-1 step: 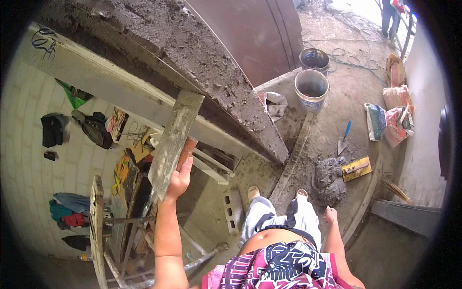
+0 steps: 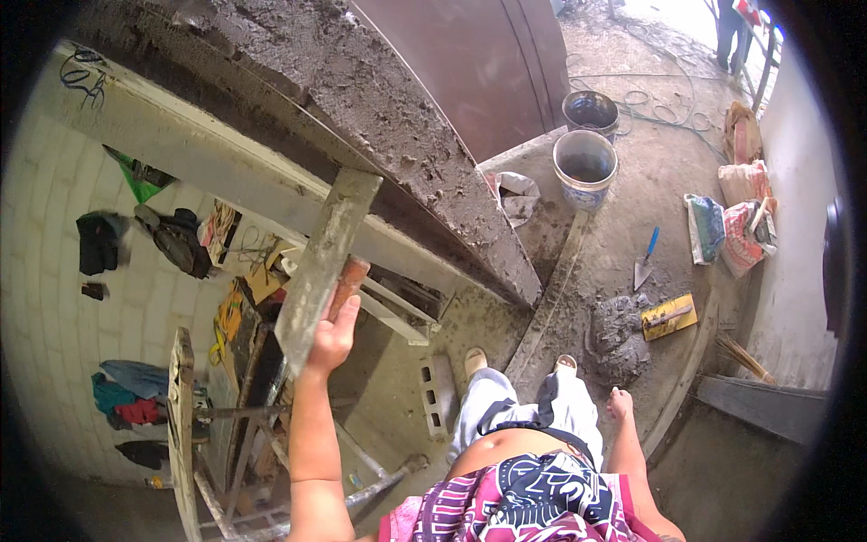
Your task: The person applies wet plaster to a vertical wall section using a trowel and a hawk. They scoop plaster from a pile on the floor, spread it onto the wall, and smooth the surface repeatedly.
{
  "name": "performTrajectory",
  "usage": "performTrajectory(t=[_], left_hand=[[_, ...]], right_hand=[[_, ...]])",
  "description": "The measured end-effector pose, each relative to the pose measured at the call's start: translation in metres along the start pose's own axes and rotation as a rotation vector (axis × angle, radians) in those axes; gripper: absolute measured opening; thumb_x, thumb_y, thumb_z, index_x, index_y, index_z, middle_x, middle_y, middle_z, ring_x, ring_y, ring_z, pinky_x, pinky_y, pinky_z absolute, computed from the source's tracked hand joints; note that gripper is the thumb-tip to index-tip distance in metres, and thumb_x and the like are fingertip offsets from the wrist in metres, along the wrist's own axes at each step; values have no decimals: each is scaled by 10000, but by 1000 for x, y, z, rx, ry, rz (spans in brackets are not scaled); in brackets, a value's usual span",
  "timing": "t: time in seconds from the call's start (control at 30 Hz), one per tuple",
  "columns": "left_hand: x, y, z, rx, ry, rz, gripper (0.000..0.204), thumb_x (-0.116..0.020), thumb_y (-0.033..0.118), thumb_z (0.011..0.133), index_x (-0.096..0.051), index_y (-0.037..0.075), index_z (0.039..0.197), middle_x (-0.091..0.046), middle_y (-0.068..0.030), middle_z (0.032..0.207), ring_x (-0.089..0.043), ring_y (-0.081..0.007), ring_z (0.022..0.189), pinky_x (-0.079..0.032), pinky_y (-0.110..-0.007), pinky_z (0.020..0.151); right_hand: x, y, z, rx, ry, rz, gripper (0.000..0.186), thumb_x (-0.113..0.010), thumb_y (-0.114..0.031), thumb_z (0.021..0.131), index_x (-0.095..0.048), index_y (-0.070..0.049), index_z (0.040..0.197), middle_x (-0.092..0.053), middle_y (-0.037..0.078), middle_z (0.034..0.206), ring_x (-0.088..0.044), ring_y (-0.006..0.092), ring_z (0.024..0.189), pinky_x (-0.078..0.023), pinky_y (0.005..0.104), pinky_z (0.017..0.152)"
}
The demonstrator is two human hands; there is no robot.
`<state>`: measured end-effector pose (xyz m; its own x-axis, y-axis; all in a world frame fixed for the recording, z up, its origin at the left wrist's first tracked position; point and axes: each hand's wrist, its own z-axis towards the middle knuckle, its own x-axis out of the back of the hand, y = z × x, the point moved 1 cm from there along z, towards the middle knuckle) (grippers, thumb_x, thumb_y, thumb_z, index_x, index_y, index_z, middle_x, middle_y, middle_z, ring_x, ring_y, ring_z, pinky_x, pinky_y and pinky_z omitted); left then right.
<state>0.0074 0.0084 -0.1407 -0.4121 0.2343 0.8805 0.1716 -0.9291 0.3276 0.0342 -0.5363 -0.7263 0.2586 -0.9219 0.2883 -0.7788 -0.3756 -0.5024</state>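
My left hand (image 2: 332, 336) grips the reddish wooden handle (image 2: 349, 282) of a long metal float (image 2: 325, 244), whose grey, mortar-smeared blade tilts up against the lower edge of a mortar-coated beam or ledge (image 2: 397, 135). My right hand (image 2: 619, 405) hangs at my right side with curled fingers; whether anything is in it cannot be made out. Beyond it on the floor lie a heap of wet mortar (image 2: 616, 339), a yellow float (image 2: 682, 318) beside it and a pointed trowel (image 2: 643, 271) with a blue handle.
Two buckets (image 2: 585, 188) stand ahead; bags (image 2: 748, 237) lean along the right wall (image 2: 795, 144). A hollow block (image 2: 435, 397) lies left of my feet. At lower left are a scaffold frame (image 2: 181, 379) and hung clothes (image 2: 126, 379). A person (image 2: 728, 36) stands far off, top right, past hoses.
The float in my left hand has shifted very slightly toward the left. Everything else looks as it was.
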Motion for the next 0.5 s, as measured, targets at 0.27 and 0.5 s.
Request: performTrajectory(t=[0.27, 0.5], left_hand=[[49, 42, 47, 43, 106, -269, 386, -563, 190, 980, -569, -39, 1291, -609, -120, 1292, -562, -199, 1176, -396, -311, 1032], [39, 31, 18, 58, 48, -198, 388, -553, 103, 972, -541, -56, 1325, -558, -140, 1364, -499, -233, 1290, -343, -336, 1100]], right_hand=[[-6, -19, -8, 18, -5, -22, 345, -559, -344, 948, -598, -9, 873, -610, 76, 708, -595, 190, 566, -501, 339, 513], [-11, -18, -5, -6, -31, -4, 343, -567, -352, 939, -607, -20, 864, -622, 85, 722, -603, 202, 564, -485, 353, 491]])
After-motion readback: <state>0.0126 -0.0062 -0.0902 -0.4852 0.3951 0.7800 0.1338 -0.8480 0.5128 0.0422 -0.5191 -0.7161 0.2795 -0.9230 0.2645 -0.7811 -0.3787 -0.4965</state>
